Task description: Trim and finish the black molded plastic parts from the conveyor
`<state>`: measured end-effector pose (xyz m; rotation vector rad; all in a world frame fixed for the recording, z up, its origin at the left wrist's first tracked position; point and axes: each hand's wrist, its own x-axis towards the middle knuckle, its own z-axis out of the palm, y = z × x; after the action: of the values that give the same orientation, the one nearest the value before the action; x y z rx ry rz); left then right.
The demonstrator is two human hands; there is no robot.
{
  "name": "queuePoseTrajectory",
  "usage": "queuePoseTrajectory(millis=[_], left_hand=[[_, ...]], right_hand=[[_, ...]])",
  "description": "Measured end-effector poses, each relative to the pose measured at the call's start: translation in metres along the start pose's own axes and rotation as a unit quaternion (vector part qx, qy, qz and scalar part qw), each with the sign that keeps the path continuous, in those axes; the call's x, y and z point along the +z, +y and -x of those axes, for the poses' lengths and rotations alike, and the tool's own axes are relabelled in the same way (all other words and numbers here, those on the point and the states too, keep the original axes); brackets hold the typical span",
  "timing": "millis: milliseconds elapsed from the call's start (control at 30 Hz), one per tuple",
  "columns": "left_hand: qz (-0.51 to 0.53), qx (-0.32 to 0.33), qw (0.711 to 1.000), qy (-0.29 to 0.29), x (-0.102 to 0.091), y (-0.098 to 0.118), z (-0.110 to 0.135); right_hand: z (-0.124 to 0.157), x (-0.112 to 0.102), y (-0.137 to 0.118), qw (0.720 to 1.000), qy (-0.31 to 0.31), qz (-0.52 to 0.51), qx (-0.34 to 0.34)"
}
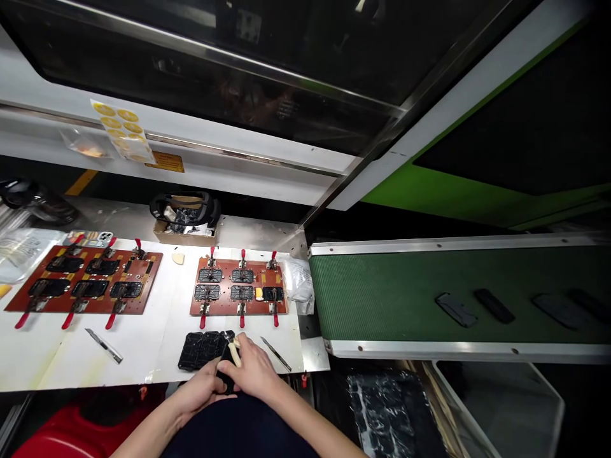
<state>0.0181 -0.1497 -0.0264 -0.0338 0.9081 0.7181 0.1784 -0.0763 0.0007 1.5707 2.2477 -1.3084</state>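
Observation:
At the front edge of the table, my right hand (255, 364) is closed around a pair of nippers with cream handles (234, 352). The metal jaws point away from me, over black plastic. My left hand (206, 384) is closed on a dark plastic part (229, 380), mostly covered by both hands. Just beyond my left hand lies a group of black plastic parts (198, 350) side by side. A craft knife (275, 354) rests to the right of my right hand, and another knife (105, 346) lies farther left.
Two brown fixture boards, the right one (217, 308) and left one (149, 273), carry black parts under red-handled clamps. A cardboard box (184, 238) stands behind. Right of the table runs a green conveyor (372, 292) with several dark parts. A plastic bag (300, 280) sits between.

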Motion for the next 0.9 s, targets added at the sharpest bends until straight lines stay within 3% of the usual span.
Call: queuePoseTrajectory(millis=[167,400,533,633,700,833,900], left_hand=[[0.022,0.02,1.0,-0.006,0.003,0.0,0.006],[0.064,0.019,0.998,-0.006,-0.005,-0.004,0.008],[0.079,0.011,0.997,0.014,-0.009,-0.006,0.004],[0.085,0.006,0.994,0.062,-0.019,-0.006,0.003],[0.089,0.014,0.991,0.104,-0.03,-0.006,0.006],[0.082,0.028,0.983,0.162,-0.053,-0.011,0.018],[0.059,0.027,0.983,0.172,-0.06,-0.014,0.02]], right_hand=[[-0.009,0.027,-0.003,1.0,-0.004,-0.006,-0.015],[-0.006,0.023,-0.007,0.992,-0.042,0.008,-0.119],[-0.011,0.021,-0.004,0.992,-0.044,-0.004,-0.121],[0.007,0.011,0.021,0.999,-0.003,-0.021,-0.047],[0.038,-0.001,0.053,0.999,0.018,-0.011,0.033],[0.111,-0.015,0.132,0.977,-0.018,0.056,0.203],[0.128,-0.011,0.158,0.962,-0.029,0.08,0.258]])
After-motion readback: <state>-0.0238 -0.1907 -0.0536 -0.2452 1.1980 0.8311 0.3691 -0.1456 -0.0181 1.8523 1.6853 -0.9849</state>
